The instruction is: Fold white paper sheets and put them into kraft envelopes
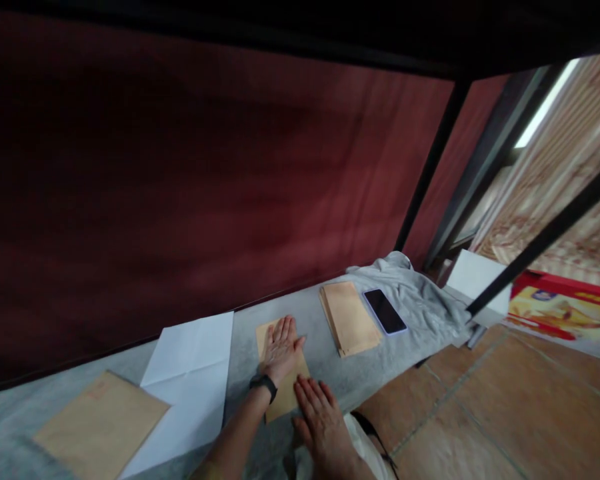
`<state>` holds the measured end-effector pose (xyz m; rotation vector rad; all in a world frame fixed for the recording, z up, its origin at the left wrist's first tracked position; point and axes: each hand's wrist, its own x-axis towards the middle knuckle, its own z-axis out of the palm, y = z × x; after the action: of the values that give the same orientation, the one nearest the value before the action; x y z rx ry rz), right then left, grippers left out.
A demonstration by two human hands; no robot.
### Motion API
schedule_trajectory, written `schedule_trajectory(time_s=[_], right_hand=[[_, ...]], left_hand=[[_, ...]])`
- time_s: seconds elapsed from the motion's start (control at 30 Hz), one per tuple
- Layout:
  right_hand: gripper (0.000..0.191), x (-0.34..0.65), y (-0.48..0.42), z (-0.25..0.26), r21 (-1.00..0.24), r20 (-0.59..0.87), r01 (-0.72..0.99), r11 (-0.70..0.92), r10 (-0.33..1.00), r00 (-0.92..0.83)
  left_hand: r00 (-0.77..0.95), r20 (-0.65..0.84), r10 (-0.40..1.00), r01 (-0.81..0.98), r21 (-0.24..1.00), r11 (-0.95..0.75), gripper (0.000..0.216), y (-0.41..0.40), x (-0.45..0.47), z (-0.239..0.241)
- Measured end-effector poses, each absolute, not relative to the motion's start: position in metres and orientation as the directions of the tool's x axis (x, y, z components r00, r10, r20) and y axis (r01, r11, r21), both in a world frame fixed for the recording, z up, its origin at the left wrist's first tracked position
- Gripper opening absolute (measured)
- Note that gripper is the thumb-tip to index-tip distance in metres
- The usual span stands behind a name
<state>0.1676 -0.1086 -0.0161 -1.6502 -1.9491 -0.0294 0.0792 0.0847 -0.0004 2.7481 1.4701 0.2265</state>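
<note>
A brown paper envelope (283,402) lies on the grey cloth in front of me. My left hand (283,350), with a dark band at the wrist, rests flat on its upper part, fingers stretched out. Along the envelope's lower right edge is my right hand (320,417), its fingers extended and touching the paper. Left of my hands lies a creased white sheet (193,373). A larger brown envelope (103,423) overlaps that sheet's lower left. To the right sits a stack of brown envelopes (353,317).
A phone (385,311) lies right of the stack, by bunched grey cloth (420,297). Dark metal posts (433,167) rise at the right, and a dark beam crosses above. A red panel (230,200) stands behind. A white box (480,273) and red-yellow carton (565,310) are near the tiled floor.
</note>
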Motion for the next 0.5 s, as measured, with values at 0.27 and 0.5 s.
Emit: schedule_trajectory(time_s=[0.27, 0.5], right_hand=[[0.06, 0.167, -0.111, -0.012, -0.316, 0.438, 0.917, 0.245, 0.895, -0.088], [0.052, 0.173, -0.109, -0.024, -0.283, 0.418, 0.922, 0.262, 0.899, -0.127]], left_hand=[[0.592, 0.104, 0.799, 0.789, 0.127, -0.601, 0.059, 0.077, 0.073, 0.007], [0.63, 0.11, 0.769, 0.741, 0.214, -0.637, 0.054, 0.05, 0.059, 0.005]])
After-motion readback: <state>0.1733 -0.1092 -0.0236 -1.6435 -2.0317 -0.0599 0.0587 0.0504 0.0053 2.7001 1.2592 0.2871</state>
